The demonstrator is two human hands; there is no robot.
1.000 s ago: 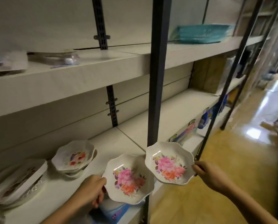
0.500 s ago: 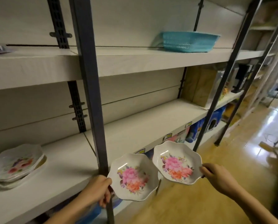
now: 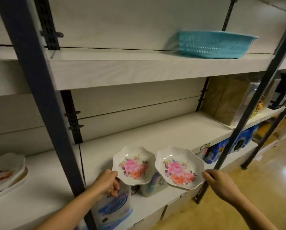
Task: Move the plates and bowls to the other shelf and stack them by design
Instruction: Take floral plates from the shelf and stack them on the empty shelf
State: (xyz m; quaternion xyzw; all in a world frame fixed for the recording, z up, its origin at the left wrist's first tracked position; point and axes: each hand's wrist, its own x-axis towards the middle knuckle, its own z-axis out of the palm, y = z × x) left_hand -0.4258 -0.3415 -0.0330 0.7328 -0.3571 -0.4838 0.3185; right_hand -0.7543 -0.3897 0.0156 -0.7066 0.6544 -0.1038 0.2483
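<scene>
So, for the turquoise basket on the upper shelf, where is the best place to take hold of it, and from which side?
Probably by the flared rim of the turquoise basket, one hand on each short end, coming from the open front of the upper shelf. It sits upright, and the rim juts past the slotted walls, which gives fingers a lip. Both hands are full now: left hand and right hand each hold a floral dish.

Bare shelf point(image 3: 164, 130) between two dark uprights point(image 3: 39, 97), boxes point(image 3: 225, 100) far right.

The stack of plates point(image 3: 4, 173) is cut off by the left edge.
</scene>
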